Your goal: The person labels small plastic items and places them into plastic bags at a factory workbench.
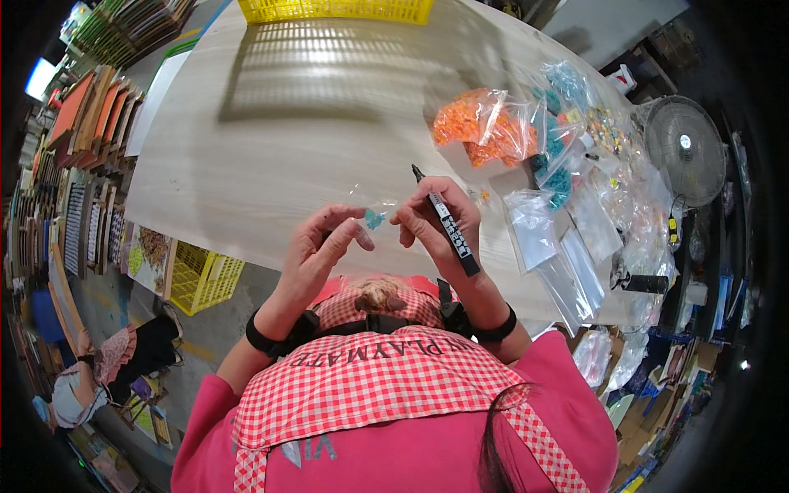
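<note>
Close to my body, over the table (320, 156), my left hand (325, 238) is closed on the edge of a small clear plastic bag. Inside the bag are a few small teal pieces (375, 219); its clear outline is faint. A black marker (452, 226) rests in my right hand (440, 218), slanting across the fingers with its dark tip pointing away from me. The right thumb and index finger pinch together at the bag's other side; whether they grip it is hard to make out.
Bags of orange pieces (485, 123) and teal pieces (556, 177) lie at the right, beside flat clear bags (530, 230). A round fan (685, 152) stands at the far right. One yellow crate (337, 10) is at the far edge. Stacked boards (90, 123) and another person (107, 370) are left.
</note>
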### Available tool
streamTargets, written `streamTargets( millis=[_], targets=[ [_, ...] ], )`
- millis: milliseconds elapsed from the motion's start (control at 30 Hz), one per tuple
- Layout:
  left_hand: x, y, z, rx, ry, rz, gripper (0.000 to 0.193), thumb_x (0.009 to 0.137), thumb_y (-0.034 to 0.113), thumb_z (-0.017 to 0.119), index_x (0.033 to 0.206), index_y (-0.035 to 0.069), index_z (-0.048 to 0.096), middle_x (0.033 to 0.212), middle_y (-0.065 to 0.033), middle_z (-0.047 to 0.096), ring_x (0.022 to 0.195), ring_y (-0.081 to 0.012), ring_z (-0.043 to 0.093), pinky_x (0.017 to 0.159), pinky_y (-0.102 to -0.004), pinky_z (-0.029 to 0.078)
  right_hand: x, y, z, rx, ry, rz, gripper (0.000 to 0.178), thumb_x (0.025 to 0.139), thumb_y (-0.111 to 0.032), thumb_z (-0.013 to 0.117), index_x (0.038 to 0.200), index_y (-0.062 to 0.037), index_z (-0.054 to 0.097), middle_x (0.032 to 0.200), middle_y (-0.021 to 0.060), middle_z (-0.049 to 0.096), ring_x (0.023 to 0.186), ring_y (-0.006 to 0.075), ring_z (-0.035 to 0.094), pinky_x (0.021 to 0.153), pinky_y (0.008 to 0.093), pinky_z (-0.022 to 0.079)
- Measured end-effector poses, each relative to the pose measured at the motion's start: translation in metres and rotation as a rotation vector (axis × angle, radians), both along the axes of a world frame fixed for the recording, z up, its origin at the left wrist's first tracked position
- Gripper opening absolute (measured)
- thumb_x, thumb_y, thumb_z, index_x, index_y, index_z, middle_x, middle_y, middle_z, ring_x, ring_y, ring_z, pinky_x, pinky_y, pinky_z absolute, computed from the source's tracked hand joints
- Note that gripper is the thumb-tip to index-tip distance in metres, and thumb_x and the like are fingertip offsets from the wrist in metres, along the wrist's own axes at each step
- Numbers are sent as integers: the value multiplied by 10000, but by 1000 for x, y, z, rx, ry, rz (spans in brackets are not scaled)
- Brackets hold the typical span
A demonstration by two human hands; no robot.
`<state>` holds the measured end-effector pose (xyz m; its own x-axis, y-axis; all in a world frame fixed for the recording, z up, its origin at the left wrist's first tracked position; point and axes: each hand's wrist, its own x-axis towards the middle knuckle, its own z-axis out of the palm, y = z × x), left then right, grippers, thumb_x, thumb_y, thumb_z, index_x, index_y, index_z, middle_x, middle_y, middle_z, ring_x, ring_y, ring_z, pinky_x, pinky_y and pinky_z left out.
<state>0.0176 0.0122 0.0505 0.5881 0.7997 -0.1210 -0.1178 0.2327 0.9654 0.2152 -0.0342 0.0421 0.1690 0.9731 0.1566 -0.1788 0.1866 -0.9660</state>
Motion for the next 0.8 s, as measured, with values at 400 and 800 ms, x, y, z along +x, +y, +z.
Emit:
streamTargets(
  millis=[400, 800],
  targets=[
    [-2, 3, -19, 110, 191, 112, 116, 921, 90, 646, 992, -1, 651, 884, -31, 660, 766, -57, 601, 700, -208, 464, 2, -2, -20, -41, -154, 32, 268, 826, 32, 693, 1046, -31, 554, 820, 38, 638, 755, 76, 644, 636, 212, 521],
    [-2, 18, -36, 1267, 461, 202, 192, 706, -33, 761, 826, 113, 728, 925, -67, 661, 563, -98, 523, 461, -242, 389, 3, 3, -27, -321, -25, 7, 210, 882, -114, 695, 985, -14, 542, 773, 54, 658, 661, 79, 633, 561, 223, 509]
  ],
)
